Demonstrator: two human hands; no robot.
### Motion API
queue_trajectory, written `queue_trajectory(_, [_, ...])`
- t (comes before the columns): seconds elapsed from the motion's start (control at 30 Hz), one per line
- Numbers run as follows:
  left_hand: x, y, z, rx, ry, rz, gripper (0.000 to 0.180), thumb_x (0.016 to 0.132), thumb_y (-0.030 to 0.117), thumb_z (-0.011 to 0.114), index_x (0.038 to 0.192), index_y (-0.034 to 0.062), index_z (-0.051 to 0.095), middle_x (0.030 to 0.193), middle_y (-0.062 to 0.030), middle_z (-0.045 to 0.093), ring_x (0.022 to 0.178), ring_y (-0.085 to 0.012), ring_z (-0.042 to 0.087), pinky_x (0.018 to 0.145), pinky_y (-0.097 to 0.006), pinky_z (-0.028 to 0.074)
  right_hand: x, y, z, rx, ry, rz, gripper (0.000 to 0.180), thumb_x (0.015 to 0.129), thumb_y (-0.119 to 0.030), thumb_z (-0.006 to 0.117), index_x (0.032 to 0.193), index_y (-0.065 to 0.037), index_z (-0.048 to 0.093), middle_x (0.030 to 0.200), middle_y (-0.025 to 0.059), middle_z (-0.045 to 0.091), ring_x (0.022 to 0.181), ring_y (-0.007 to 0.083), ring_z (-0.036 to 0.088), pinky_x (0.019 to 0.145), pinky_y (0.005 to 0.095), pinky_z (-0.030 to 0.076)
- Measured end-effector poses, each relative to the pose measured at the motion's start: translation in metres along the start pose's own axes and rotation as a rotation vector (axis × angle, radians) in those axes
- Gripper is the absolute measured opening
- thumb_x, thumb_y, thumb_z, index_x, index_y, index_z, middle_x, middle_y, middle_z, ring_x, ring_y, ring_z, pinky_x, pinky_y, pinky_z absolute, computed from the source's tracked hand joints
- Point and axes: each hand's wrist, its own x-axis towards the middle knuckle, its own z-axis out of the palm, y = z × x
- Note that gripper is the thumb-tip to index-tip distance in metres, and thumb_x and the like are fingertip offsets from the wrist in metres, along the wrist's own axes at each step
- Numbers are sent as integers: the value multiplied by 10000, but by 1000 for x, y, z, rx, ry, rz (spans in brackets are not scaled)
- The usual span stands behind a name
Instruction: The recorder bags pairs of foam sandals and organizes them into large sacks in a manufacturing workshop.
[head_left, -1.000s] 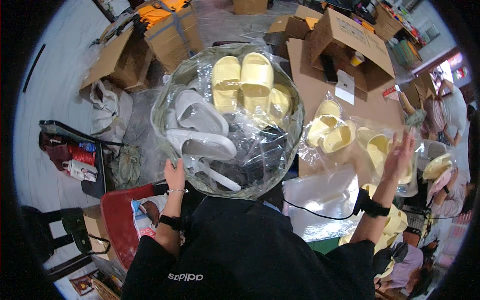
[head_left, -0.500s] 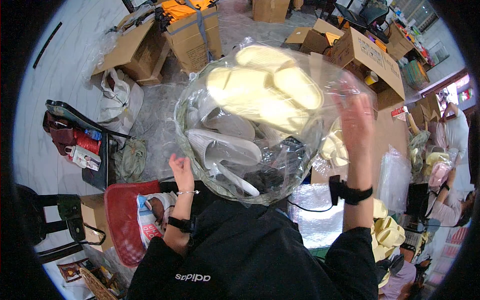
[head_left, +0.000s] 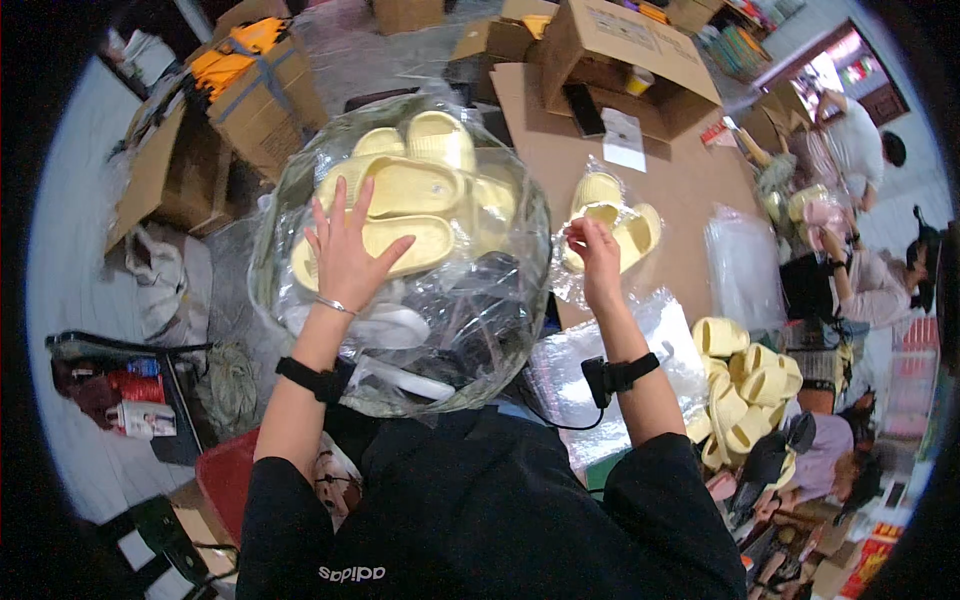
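A large clear plastic bag [head_left: 470, 300] bulges in front of me, packed with yellow slippers [head_left: 420, 180] on top and white slippers [head_left: 390, 325] lower down. My left hand [head_left: 345, 255] lies flat on the bag with fingers spread, pressing over the yellow slippers. My right hand [head_left: 595, 255] is to the right of the big bag. Its fingertips pinch the edge of a small clear bag of yellow slippers [head_left: 625, 215], which lies on a brown cardboard sheet [head_left: 680, 180].
A stack of flat clear bags [head_left: 580, 370] lies by my right forearm, with a pile of loose yellow slippers [head_left: 745, 385] beyond it. Open cardboard boxes [head_left: 620, 50] stand at the back, with more boxes [head_left: 250, 90] on the left. Other people [head_left: 860, 280] work at the right. A red seat [head_left: 230, 480] is at lower left.
My left hand rose from the big bag's lower edge onto its top. My right hand left the bag's right side and took hold of the small bag. The big bag shifted left.
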Motion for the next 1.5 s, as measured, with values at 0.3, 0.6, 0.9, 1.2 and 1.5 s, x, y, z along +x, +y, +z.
queue_trajectory(0.3, [10, -31, 70, 386, -321, -156, 807, 589, 574, 594, 1280, 358, 238, 1388, -13, -52, 1197, -461, 67, 882, -622, 187, 17, 62, -130, -1246, 924, 169, 721, 578, -409, 692, 1120, -30, 404, 1099, 174, 435, 1040, 330, 388, 874, 426, 303])
queue_trajectory(0.6, [16, -21, 84, 405, -388, -199, 806, 619, 631, 513, 1298, 354, 177, 1387, -41, -79, 1206, -471, 4, 878, -658, 75, 38, 150, -220, 233, 474, 612, 148, 719, -137, 574, 853, -91, 533, 600, -23, 456, 491, 93, 418, 433, 241, 374])
queue_trajectory(0.9, [6, -36, 75, 385, -372, -251, 810, 633, 647, 479, 1306, 351, 137, 1385, -36, -95, 1209, -470, 7, 895, -643, 77, 60, -61, -97, 156, 246, -131, 70, 666, -78, 468, 714, -55, 514, 778, 55, 517, 755, 172, 507, 713, 375, 457])
queue_trajectory(1.2, [3, -59, 57, -186, -109, -187, 701, 685, 508, 533, 1286, 269, 264, 1378, -75, 104, 1229, -389, 114, 924, -604, 86, -21, -175, 43, 326, -298, -305, 309, 691, -106, 427, 966, 22, 483, 955, 164, 556, 874, 260, 546, 828, 470, 408])
queue_trajectory(1.5, [-53, -203, 40, -1311, 429, -667, 592, 782, 430, 485, 1222, 56, 355, 1229, -129, 364, 1131, -250, 345, 938, -386, 261, 24, -51, 113, 418, -579, 274, 130, 707, -65, 501, 804, 15, 532, 780, 68, 534, 739, 172, 519, 725, 299, 420])
